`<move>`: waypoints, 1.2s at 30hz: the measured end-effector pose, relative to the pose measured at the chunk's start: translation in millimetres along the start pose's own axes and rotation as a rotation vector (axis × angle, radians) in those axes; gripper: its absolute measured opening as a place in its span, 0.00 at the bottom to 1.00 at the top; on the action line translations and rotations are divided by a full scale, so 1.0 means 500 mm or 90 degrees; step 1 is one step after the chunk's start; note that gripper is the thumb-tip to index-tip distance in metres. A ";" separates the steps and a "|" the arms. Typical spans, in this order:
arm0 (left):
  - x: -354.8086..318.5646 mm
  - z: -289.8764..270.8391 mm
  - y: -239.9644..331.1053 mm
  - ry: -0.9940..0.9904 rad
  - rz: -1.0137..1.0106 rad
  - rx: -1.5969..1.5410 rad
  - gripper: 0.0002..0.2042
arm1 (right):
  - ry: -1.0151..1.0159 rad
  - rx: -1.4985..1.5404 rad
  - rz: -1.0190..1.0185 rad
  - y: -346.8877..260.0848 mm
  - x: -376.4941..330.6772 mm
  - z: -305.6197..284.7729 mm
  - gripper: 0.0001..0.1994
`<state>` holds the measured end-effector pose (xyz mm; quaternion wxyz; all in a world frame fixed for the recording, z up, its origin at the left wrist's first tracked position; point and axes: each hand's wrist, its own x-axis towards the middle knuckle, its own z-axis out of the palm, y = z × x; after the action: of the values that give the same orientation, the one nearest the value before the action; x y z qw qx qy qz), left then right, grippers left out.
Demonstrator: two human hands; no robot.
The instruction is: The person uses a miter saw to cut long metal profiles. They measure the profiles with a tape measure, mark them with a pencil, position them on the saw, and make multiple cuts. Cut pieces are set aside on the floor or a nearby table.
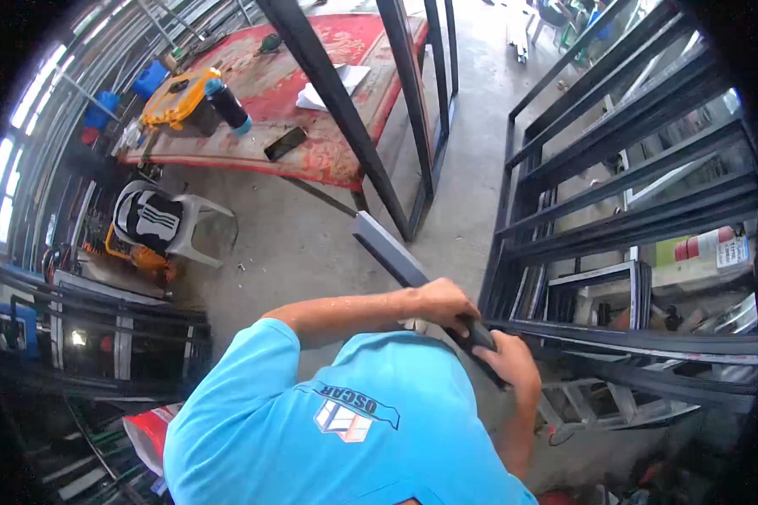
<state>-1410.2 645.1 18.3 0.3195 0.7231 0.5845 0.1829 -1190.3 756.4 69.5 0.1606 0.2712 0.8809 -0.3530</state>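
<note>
My left hand point(446, 305) and my right hand point(509, 362) both grip a dark grey metal profile bar point(387, 248). The bar slants from the concrete floor area at upper left down toward my body. My left hand holds it higher up. My right hand closes around its lower end, next to a rack of dark metal frames point(632, 219). My blue shirt point(345, 429) fills the lower middle of the view and hides what lies beneath it.
A table with a red patterned cloth point(312, 160) stands at the back, carrying a yellow tool case point(175, 97), a dark canister point(226, 105) and papers point(333, 84). A tall dark frame point(396, 126) leans against it. A white plastic chair point(173, 223) stands at left.
</note>
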 end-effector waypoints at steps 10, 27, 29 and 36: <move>-0.108 -0.174 -0.362 0.103 -0.225 0.086 0.21 | 0.064 0.072 0.132 0.092 0.030 -0.113 0.19; -0.560 0.150 -0.641 0.101 -0.746 -0.381 0.22 | 0.161 0.156 -0.068 -0.134 0.704 -0.100 0.27; -0.566 0.136 -0.617 0.087 -0.790 -0.435 0.22 | 0.165 0.173 -0.087 -0.186 0.837 -0.062 0.28; -0.605 0.144 -0.609 0.186 -0.838 -0.481 0.22 | 0.299 0.181 -0.113 -0.419 1.214 0.015 0.29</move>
<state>-1661.6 370.4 -207.1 0.5072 0.0370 0.8281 0.2359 -1800.0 846.0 -111.5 -0.1191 0.2869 0.8558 -0.4136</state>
